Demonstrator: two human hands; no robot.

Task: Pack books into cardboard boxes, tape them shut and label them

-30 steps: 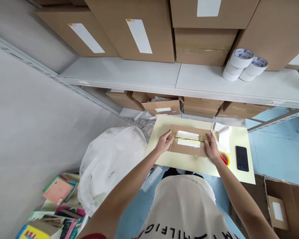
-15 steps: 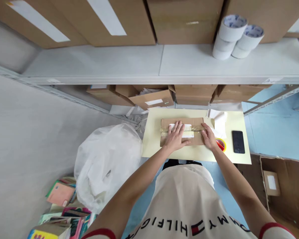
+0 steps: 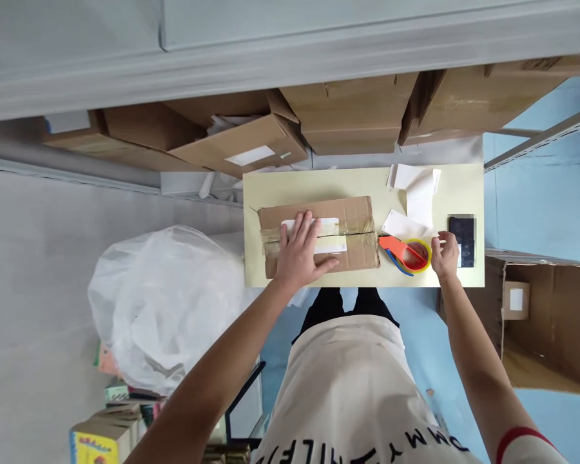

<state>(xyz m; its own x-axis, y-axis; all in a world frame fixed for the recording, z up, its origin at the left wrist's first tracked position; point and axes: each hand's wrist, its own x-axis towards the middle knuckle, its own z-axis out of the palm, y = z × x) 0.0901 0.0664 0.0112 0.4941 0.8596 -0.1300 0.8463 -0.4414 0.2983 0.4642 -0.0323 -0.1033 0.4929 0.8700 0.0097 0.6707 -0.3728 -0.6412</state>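
A closed cardboard box [image 3: 352, 258] with clear tape along its middle seam and white labels [image 3: 331, 243] lies on the small pale yellow table [image 3: 290, 183]. My left hand [image 3: 299, 251] rests flat on its top, fingers stretched out over the label. My right hand [image 3: 444, 254] is at the table's right side, with fingers curled together at the end of a white paper strip [image 3: 406, 224]; the fingertips are partly hidden. Between the box and this hand lies an orange-red tape dispenser [image 3: 403, 252] with a yellow-edged roll and a blue part.
A dark phone [image 3: 465, 232] lies beyond my right hand. Open cardboard boxes [image 3: 251, 142] line the shelf behind the table. A translucent plastic bag [image 3: 169, 309] bulges at the left, above stacked books [image 3: 101, 438]. A large open carton [image 3: 555, 322] stands at the right.
My right hand has left the box's right end and moved right, past the tape dispenser to the paper. My left hand stays on the box. The view has tilted down and closer.
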